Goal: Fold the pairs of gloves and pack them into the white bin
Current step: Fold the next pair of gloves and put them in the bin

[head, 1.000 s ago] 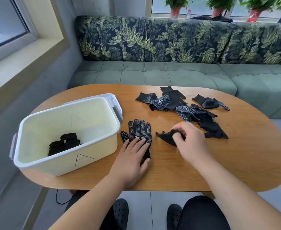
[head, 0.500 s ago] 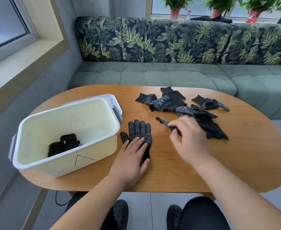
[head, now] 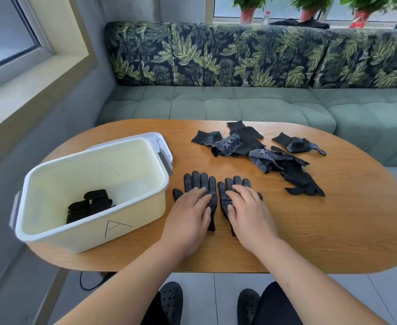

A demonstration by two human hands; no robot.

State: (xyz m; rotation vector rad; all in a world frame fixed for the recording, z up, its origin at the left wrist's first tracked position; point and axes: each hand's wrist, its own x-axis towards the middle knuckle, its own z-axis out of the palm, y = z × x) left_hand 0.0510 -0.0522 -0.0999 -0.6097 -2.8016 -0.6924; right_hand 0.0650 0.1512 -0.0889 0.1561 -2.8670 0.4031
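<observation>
Centre: left hand (head: 188, 215) flat on left glove (head: 201, 180); right hand (head: 250, 213) flat on right glove (head: 238, 181); nothing gripped. Advised: smooth both, stack aligned, fold, then bin (head: 75, 235).

The oval wooden worktop (head: 333, 231) fills mid-frame. A white bin (head: 75, 235) sits at its left end. Just right of it, a dotted glove (head: 199, 181) lies flat beside a second dotted glove (head: 237, 181), cuffs toward the bottom edge. Upper centre sprawls a pile of black gloves (head: 258, 153), with a crumpled glove (head: 296, 144) apart to its right.
</observation>
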